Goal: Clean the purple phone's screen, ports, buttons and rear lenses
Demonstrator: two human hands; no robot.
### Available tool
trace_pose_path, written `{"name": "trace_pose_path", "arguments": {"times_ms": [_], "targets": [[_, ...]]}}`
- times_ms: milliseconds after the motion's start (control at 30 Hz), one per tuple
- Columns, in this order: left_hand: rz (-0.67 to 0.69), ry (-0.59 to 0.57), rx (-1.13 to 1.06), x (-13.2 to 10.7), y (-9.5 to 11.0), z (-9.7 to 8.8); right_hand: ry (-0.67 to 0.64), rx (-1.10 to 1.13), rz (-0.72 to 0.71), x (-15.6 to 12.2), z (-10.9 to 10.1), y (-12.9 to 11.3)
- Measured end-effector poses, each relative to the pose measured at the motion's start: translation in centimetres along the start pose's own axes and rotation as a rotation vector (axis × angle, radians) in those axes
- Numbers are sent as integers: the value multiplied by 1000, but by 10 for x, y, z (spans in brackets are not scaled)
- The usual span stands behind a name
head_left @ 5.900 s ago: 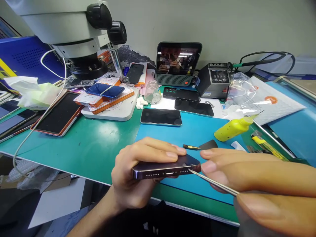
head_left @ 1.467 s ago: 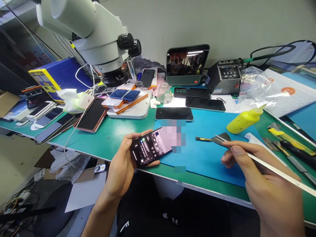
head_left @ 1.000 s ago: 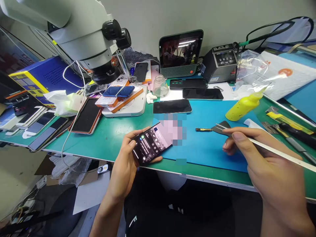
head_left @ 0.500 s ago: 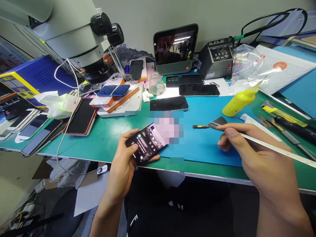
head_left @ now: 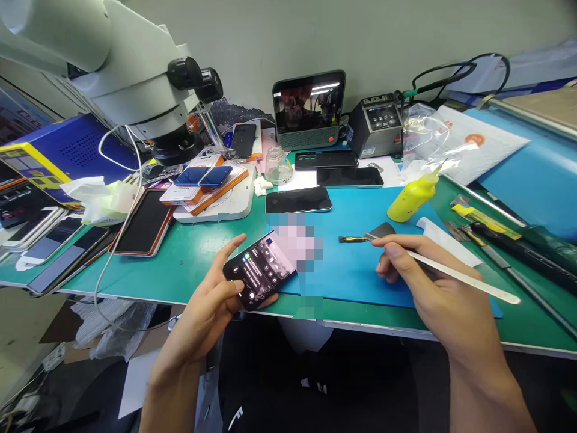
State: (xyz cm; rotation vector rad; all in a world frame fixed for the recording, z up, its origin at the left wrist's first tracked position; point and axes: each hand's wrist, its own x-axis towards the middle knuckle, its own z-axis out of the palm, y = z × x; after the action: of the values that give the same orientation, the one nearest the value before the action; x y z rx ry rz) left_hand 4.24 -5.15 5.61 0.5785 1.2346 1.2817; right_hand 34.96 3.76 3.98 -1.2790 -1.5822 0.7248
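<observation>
My left hand (head_left: 216, 291) holds a lit smartphone (head_left: 259, 270) above the front of the bench, its thumb on the screen and fingers beneath. Media controls and rows of text show on the display; a pixelated patch hides its upper end. My right hand (head_left: 428, 276) grips a pair of silvery tweezers (head_left: 469, 282), with the tips pointing left over the blue mat (head_left: 351, 276). Close to those tips lie a small flex cable (head_left: 352, 239) and a dark flat piece (head_left: 383, 231). A yellow squeeze bottle (head_left: 412, 197) stands tilted just beyond this hand.
A microscope (head_left: 135, 84) overhangs the left side. Several phones lie about, among them a dark phone (head_left: 298, 199) at the mat's back edge. A glass jar (head_left: 278, 165), a screen device (head_left: 309, 108) and a soldering station (head_left: 376, 125) stand behind. Knives and tools (head_left: 518, 258) lie at right.
The view has shifted slightly. My left thumb has slid lower on the phone and its index finger has lifted off the edge. My right hand still holds the tweezers, now angled differently.
</observation>
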Motion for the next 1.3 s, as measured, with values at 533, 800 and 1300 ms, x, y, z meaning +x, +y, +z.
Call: {"name": "trace_pose_path", "arguments": {"times_ms": [533,800,1300], "targets": [[33,-75,-203,9,12,17,-104,61,34,-4,-7,2],[225,-160,-143,32,15,11,-72,22,15,-2,-10,3],[305,-204,-222,40,4,4,-11,-125,-25,8,-7,7]]}}
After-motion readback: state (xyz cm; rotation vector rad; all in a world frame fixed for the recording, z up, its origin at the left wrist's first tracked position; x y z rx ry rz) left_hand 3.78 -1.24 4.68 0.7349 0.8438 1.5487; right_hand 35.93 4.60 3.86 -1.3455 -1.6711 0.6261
